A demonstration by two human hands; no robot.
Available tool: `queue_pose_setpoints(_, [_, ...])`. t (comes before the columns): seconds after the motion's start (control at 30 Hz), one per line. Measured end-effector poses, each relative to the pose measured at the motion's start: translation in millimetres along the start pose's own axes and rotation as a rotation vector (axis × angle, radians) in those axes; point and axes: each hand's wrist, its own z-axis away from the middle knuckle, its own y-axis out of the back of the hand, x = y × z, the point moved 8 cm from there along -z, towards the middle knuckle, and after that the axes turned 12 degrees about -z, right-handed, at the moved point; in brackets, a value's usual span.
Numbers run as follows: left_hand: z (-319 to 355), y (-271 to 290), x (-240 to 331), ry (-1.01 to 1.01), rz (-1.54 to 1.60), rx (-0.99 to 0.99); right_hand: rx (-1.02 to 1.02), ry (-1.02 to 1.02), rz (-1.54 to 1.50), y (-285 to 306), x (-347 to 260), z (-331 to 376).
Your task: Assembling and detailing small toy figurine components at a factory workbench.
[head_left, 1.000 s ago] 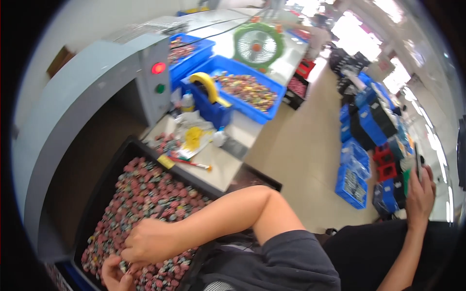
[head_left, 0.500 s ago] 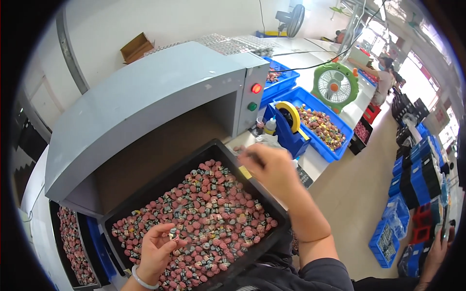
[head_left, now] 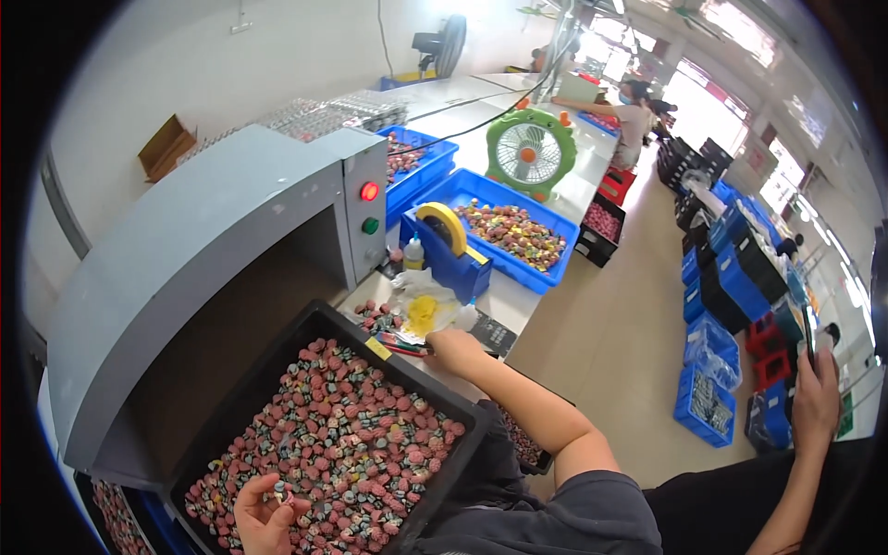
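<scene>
My left hand [head_left: 261, 520] pinches a small figurine [head_left: 283, 493], pink and grey-green, between thumb and fingertips. It is above the near left part of a black tray [head_left: 407, 365] filled with many similar pink, grey and cream pieces [head_left: 361, 435]. My right hand [head_left: 453, 351] is down on the white table just beyond the tray's right rim. Its fingers are closed at the ends of several slim red and dark pen-like sticks [head_left: 398, 346]; what exactly they grip is hidden. Beside them lie a yellow-smeared plastic sheet [head_left: 423, 314] and a small pile of pink pieces [head_left: 377, 317].
A grey arched machine [head_left: 213, 213] with red and green lights stands behind the tray. Right of it are a blue tape dispenser [head_left: 449, 264], a blue bin [head_left: 527, 273] of pieces and a green fan [head_left: 530, 153]. Another person's hand [head_left: 814, 393] holds a thin dark object at far right.
My right hand has come down from above the tray's rim to the pen-like sticks on the table. My left hand keeps its figurine. The view has swung to the right.
</scene>
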Motion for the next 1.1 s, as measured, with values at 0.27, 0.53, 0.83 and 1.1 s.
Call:
queue_pose_setpoints(0.27, [10, -2, 8, 0.028, -0.178, -0.033, -0.194, 0.138, -0.124, 25, -17, 26])
queue_pose_setpoints(0.53, [0, -9, 8, -0.066, -0.201, -0.013, -0.108, 0.286, -0.766, 119, -107, 82])
queue_pose_setpoints(0.83, [-3, -2, 8, -0.082, -0.072, -0.019, -0.255, 0.681, -1.266, 30, -259, 93])
queue_pose_setpoints(1.1, [3, -2, 6, -0.129, -0.178, -0.004, -0.133, 1.005, -0.837, 19, -264, 107])
